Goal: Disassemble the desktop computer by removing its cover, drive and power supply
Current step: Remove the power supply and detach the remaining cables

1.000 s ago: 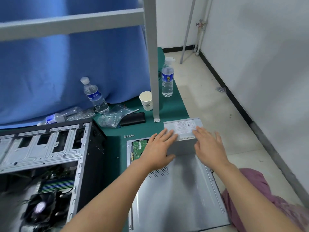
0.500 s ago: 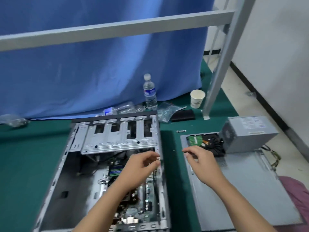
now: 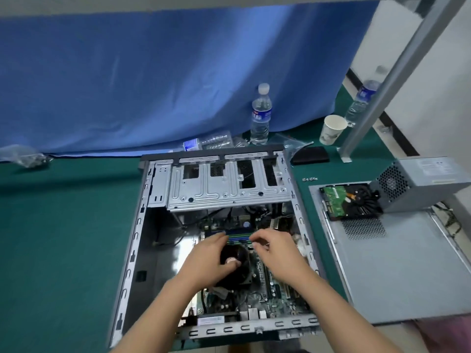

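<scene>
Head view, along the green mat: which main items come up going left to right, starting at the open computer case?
Open computer case → small screws → removed side cover lying flat, with the hard drive on its far end → power supply at the right edge.

water bottle [image 3: 260,115] label: white characters on blue, too blurred to read
power supply [image 3: 430,180] sticker: fine print, illegible
case [image 3: 254,329] rear sticker: unreadable
</scene>
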A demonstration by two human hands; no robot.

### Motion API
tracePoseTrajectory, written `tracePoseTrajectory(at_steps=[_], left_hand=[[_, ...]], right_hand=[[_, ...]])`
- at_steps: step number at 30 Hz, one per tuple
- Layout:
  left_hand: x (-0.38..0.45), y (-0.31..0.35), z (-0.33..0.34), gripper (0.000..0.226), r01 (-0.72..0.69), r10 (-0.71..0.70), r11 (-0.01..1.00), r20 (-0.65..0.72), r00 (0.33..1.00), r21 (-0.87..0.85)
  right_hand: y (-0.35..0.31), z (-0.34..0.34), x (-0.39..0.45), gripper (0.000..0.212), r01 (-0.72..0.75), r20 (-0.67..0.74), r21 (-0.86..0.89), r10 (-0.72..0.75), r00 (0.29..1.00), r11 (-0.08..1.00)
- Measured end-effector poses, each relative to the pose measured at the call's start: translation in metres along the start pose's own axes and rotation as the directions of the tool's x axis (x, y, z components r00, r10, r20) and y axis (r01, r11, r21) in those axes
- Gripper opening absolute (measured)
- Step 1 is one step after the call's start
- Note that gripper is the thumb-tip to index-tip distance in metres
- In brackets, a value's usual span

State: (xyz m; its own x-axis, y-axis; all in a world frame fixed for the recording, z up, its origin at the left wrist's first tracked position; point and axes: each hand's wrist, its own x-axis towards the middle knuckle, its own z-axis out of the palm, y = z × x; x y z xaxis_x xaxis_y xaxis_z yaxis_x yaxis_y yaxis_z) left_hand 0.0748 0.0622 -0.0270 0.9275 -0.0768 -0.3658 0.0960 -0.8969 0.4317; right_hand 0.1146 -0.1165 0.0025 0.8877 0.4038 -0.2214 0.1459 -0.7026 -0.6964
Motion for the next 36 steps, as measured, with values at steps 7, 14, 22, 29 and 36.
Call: tracePoseTrajectory(at_steps=[7,14,22,29,36], left_hand=[[0.03,-0.019,0.011,0.105,0.025,-0.051,0.984,0.147,0.988,0.178],[0.035,-0.033,0.02,0.108,0.009,-0.02,0.989,0.075,0.997,0.148],[0.034,-0.034,0.02,0.112,-0.001,-0.008,0.992,0.071,0.997,0.13],[0.036,-0.035,0.02,0.119,-0.012,-0.001,0.995,0.124,0.992,0.104],[0.035,-0.032,0.019,0.112,0.0,-0.009,0.996,0.108,0.994,0.084]], right_hand=[[0.002,0.026,0.045,0.026,-0.068,0.03,-0.037,0.069,0.997,0.997],[0.008,0.053,0.092,0.026,-0.213,0.006,-0.055,0.213,0.977,0.976],[0.013,0.076,0.116,0.016,-0.267,-0.079,0.078,0.272,0.959,0.961],[0.017,0.08,0.121,0.006,-0.236,-0.129,0.186,0.262,0.957,0.954],[0.019,0.084,0.125,0.004,-0.238,-0.17,0.301,0.297,0.94,0.924]])
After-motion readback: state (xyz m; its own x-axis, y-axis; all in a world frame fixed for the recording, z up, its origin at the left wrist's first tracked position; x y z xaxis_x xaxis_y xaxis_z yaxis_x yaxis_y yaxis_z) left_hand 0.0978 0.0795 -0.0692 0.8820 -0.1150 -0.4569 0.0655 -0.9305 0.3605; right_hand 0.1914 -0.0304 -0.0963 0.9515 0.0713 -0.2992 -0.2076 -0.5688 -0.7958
